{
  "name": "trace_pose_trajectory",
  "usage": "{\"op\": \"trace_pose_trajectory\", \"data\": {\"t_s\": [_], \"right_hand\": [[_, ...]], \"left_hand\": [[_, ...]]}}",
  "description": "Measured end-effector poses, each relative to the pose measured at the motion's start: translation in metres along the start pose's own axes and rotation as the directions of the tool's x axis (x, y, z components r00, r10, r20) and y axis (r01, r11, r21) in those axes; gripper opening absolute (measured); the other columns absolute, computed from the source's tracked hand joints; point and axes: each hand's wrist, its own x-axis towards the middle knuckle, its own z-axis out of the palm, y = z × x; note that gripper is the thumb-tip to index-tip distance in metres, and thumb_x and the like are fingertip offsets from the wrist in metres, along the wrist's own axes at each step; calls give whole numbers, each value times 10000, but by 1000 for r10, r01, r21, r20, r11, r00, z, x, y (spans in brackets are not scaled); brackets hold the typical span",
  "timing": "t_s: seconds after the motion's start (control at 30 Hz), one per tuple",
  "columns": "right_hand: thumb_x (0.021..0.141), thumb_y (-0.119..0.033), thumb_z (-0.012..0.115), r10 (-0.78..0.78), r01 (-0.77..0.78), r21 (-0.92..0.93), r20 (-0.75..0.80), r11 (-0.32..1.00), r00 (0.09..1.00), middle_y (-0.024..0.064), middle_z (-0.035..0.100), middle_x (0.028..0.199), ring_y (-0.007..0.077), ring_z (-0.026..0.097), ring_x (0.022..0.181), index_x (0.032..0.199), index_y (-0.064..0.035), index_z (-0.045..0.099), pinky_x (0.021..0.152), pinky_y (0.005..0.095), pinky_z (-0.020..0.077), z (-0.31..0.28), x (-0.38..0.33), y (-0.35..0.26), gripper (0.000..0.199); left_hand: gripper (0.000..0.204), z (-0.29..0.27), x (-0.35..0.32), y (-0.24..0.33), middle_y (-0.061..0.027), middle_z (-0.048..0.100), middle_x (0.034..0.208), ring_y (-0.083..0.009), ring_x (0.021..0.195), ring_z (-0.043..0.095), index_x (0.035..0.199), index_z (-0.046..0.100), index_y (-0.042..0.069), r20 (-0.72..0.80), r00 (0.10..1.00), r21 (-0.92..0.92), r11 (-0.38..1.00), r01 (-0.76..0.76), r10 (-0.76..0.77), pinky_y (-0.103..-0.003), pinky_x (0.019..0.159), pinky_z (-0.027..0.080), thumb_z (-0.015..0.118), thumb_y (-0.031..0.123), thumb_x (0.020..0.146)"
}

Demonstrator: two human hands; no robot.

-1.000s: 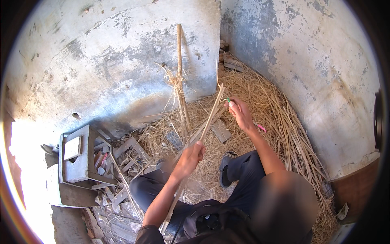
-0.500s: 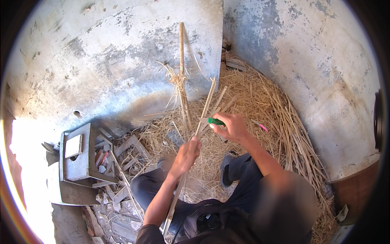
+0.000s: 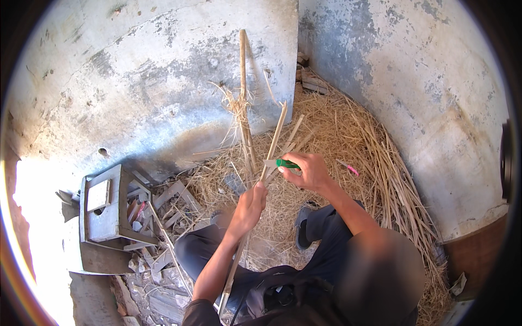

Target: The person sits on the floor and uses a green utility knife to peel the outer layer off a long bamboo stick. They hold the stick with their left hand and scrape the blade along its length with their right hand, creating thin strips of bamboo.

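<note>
My left hand (image 3: 248,209) is closed round a long pale bamboo strip (image 3: 275,130), which slants up and away from my lap. Its lower end runs down past my left forearm. In my right hand (image 3: 309,170) is a knife (image 3: 285,163) with a green handle, gripped between thumb and fingers. The short blade points left and lies against the strip just above my left hand. A thin curled sliver (image 3: 269,86) stands off the strip's far end. Behind it, a bamboo pole (image 3: 243,65) with shavings caught on it leans on the wall.
Straw-like shavings (image 3: 342,141) cover the floor, with long split strips (image 3: 405,190) heaped along the right wall. A pink-handled tool (image 3: 349,167) lies on the shavings. At left stands a wooden box (image 3: 106,204) beside broken rubble (image 3: 157,261). Peeling walls (image 3: 179,65) close the corner.
The strip's far end has shifted slightly left, and the thin sliver at its tip has swung upright. Both hands keep their grips, with the knife marginally further left.
</note>
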Motion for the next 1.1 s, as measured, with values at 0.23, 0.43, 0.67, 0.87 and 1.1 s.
{"op": "trace_pose_trajectory", "data": {"t_s": [0.23, 0.43, 0.67, 0.87, 1.1], "right_hand": [[909, -326, 742, 11, -11, 7, -35, 1000, 999, 54, 757, 833, 245, 714, 636, 989, -111, 766, 568, 362, 541, -4, 1, 2, 231], [916, -373, 725, 30, -31, -30, -40, 999, 999, 55, 741, 796, 240, 699, 618, 982, -115, 762, 560, 366, 528, -7, 3, 8, 269], [972, -399, 691, 115, -118, -76, -44, 990, 992, 69, 670, 685, 233, 656, 575, 992, -104, 746, 526, 372, 481, -15, 9, 26, 301], [992, -454, 654, 141, -148, -64, -98, 987, 985, 82, 646, 651, 245, 643, 574, 1022, -98, 742, 533, 386, 468, -22, 11, 49, 369], [1000, -471, 647, 141, -165, -139, -167, 977, 976, 69, 649, 641, 228, 627, 550, 1044, -94, 749, 523, 382, 459, -25, 14, 73, 393]], "left_hand": [[557, 1, -1, 4, -66, 462, 646, -206, 608, 450, 833, 518, 12, -25, 1000, 79, 997, -2, 4, -409, 626, 400, 326, 410, 1171], [557, 2, -4, 4, -107, 511, 671, -253, 628, 504, 872, 547, 0, -44, 998, 142, 989, -33, 40, -432, 654, 427, 317, 410, 1172], [448, 4, -8, -1, -288, 577, 757, -508, 738, 575, 952, 570, -31, -33, 996, 183, 981, -70, 77, -525, 687, 441, 397, 327, 1158], [415, 10, -10, 3, -298, 574, 752, -517, 726, 562, 937, 571, -37, -37, 996, 179, 981, -77, 85, -534, 670, 427, 424, 285, 1153], [429, 15, -9, -3, -309, 570, 752, -533, 714, 532, 899, 559, -51, -40, 990, 227, 966, -122, 134, -544, 653, 416, 431, 271, 1152]]}}
